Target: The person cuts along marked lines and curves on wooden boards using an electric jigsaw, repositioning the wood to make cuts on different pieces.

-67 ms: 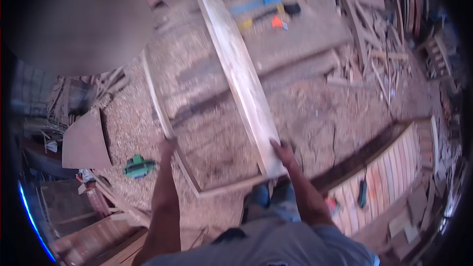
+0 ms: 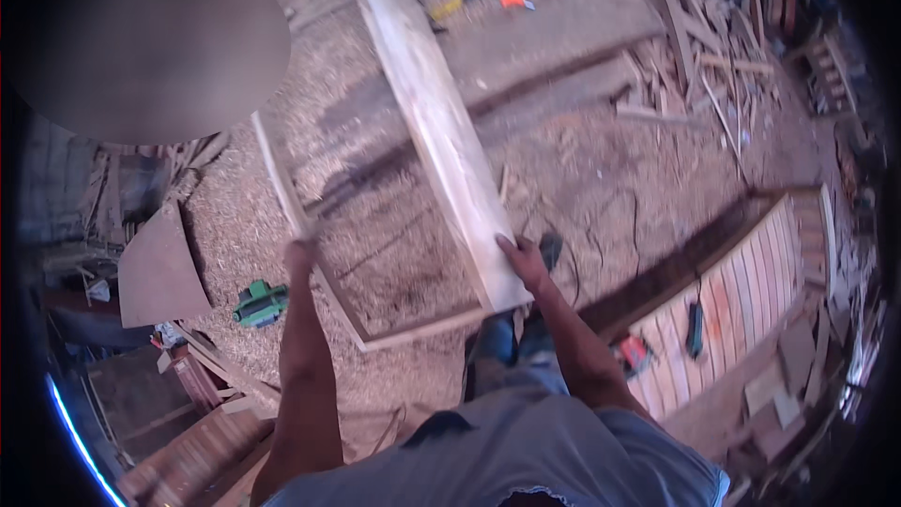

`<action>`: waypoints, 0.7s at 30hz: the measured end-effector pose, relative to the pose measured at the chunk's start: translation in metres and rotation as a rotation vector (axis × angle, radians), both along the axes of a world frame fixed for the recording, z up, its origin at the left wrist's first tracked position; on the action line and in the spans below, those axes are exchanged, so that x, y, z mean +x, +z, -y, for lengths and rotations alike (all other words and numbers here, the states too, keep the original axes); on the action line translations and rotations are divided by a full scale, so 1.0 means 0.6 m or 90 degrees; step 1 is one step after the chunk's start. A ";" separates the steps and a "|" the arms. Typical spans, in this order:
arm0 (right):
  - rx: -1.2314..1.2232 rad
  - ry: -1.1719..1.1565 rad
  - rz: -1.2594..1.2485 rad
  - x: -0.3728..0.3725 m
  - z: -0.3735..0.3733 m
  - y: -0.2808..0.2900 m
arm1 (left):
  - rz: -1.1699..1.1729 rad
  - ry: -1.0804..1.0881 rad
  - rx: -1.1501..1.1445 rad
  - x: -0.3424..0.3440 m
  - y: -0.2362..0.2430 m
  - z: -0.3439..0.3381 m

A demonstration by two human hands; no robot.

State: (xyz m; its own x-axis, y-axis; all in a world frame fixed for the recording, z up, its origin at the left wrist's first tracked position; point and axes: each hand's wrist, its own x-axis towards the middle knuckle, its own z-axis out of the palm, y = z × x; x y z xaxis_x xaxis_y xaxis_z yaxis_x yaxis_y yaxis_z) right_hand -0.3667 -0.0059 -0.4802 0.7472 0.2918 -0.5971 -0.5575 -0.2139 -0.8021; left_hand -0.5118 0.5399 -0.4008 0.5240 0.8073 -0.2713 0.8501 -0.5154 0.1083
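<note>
Head-worn wide fisheye, facing down past near shirt [image 2: 535,437] to left hand [image 2: 300,255], right hand [image 2: 527,265], farther floor [image 2: 671,164].

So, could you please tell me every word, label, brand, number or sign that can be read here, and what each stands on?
None can be read.
Wooden frame in the left hand and right hand: no lettering visible.
Green power tool and red object: too small and blurred to read any marking.
</note>
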 end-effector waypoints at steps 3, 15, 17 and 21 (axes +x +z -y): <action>-0.037 -0.022 -0.018 -0.033 -0.024 -0.016 | -0.053 0.089 -0.047 0.056 0.004 -0.014; -0.061 -0.335 -0.213 -0.209 0.215 -0.070 | 0.034 -0.088 0.350 0.009 -0.064 0.176; -0.154 -0.446 -0.226 -0.329 0.324 -0.156 | 0.076 -0.143 0.075 0.054 -0.079 0.326; -0.130 -0.724 -0.485 -0.481 0.384 -0.228 | 0.172 0.105 -0.550 0.073 0.003 0.529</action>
